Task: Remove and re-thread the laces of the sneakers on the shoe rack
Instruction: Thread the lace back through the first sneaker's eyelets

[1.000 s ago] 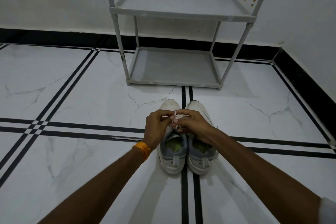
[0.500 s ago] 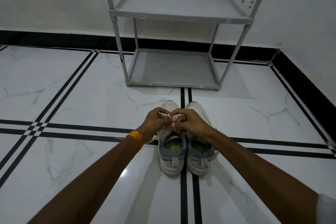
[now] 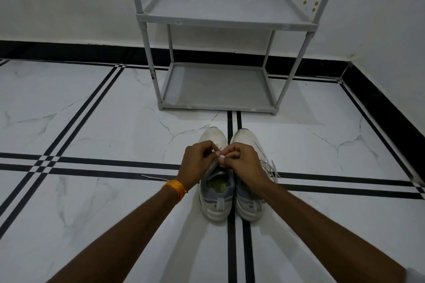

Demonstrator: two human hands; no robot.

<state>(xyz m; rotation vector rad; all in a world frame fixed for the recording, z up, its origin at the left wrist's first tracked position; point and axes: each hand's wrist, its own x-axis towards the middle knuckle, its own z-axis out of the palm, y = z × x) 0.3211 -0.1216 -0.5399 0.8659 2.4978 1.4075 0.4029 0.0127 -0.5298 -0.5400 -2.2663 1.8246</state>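
Observation:
Two white and grey sneakers stand side by side on the floor, toes pointing away from me: the left sneaker (image 3: 216,200) and the right sneaker (image 3: 249,202). My left hand (image 3: 197,163) and my right hand (image 3: 243,161) meet over the left sneaker's tongue, both pinching its white lace (image 3: 219,155) between fingertips. One loose lace end (image 3: 156,177) trails on the floor to the left. The right sneaker's laces (image 3: 271,167) hang loose on its right side. The eyelets are hidden under my hands.
A grey two-shelf plastic shoe rack (image 3: 218,85) stands against the white wall beyond the sneakers, with nothing on its shelves. The floor is white marble tile with black stripes (image 3: 233,248). A black skirting (image 3: 379,103) runs along the walls, with a corner at right.
My hands have shifted slightly over the left sneaker, fingertips drawn closer together on the lace. The sneakers have stayed in place.

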